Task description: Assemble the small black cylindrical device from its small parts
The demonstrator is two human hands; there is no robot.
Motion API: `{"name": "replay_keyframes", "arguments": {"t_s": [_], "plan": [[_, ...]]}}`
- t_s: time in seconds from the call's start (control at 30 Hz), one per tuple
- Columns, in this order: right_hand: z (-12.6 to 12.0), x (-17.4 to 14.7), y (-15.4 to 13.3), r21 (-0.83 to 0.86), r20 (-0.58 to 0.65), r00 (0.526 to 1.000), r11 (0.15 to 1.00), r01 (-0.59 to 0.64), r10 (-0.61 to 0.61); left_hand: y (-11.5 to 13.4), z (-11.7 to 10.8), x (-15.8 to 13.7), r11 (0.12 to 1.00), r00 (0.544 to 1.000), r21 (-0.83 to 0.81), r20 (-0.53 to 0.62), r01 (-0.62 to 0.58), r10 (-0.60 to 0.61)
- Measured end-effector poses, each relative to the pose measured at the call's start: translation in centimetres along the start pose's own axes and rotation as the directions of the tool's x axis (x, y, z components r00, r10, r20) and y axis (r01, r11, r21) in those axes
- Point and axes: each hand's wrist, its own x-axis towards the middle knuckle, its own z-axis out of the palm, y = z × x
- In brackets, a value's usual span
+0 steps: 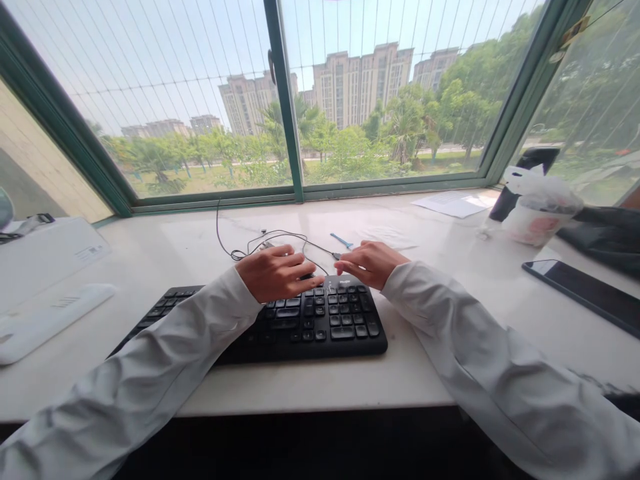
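Black, the keyboard (344,332) lay near the front edge of the tabletop (310,391), with room between it and the smartphone (585,293). The right hand (370,261) pinched a cable plug (337,256); whether the left hand (276,273) gripped anything, I couldn't tell. Keyboard print was illegible.

The left hand (277,273) is over the black keyboard (345,313) while the right hand (373,263) grips a cable plug (337,256).

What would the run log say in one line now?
left hand: over black plastic keyboard | right hand: pinching dark rectangular cable plug | right side: black rectangular phone on white glossy table
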Motion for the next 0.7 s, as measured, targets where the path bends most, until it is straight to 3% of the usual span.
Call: {"name": "replay_keyframes", "arguments": {"t_s": [0.13, 0.47, 0.7], "plan": [[0.1, 0.0, -0.1, -0.003, -0.006, 1.000, 1.000, -0.025, 0.025, 0.7, -0.4, 0.4, 0.995, 0.997, 0.090, 0.076, -0.034, 0.028], [0.2, 0.0, 0.0, -0.060, -0.004, 1.000, 0.998, 0.029, -0.029, 1.7, -0.4, 0.7, 0.997, 0.998, 0.065, -0.040, -0.038, 0.040], [0.8, 0.2, 0.0, 0.113, 0.076, 0.993, 0.990, 0.081, -0.090, 1.7, -0.1, 0.4, 0.989, 0.999, 0.147, -0.020, -0.029, 0.032]]}}
